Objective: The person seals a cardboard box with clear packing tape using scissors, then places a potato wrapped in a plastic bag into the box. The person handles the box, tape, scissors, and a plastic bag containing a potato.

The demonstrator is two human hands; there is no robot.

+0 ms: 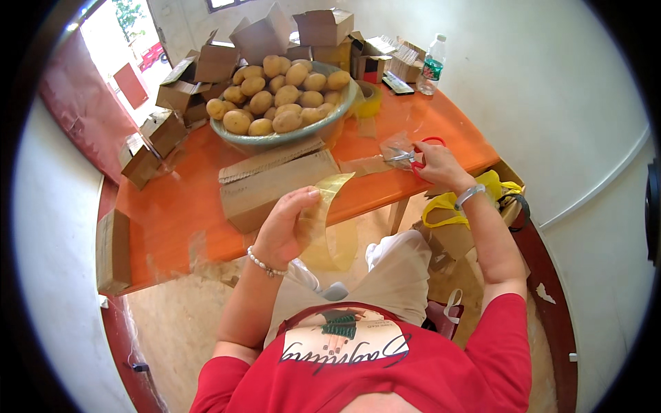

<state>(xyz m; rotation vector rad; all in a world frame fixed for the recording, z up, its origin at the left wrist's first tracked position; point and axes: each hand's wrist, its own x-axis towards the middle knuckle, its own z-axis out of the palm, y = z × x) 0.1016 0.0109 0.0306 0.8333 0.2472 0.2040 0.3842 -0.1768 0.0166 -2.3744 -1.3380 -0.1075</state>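
Observation:
My left hand (284,224), with a beaded bracelet at the wrist, pinches a curling strip of clear yellowish tape (318,237) between thumb and fingers. The strip hangs down over the table's front edge and my lap. A closed cardboard box (275,180) lies on the orange table just beyond that hand. At the right, my right hand (444,167) grips red-handled scissors (415,164) by their loops. Their blades point left, low over the tabletop, beside a crumpled clear piece of plastic (395,143). Part of the handle is hidden by my fingers.
A wide bowl (265,140) heaped with potatoes (287,122) stands at the middle back. Beside it is a yellow tape roll (370,103). A plastic bottle (432,67) stands at the far right; several open cardboard boxes (217,63) line the back. Yellow bags (447,208) hang at right.

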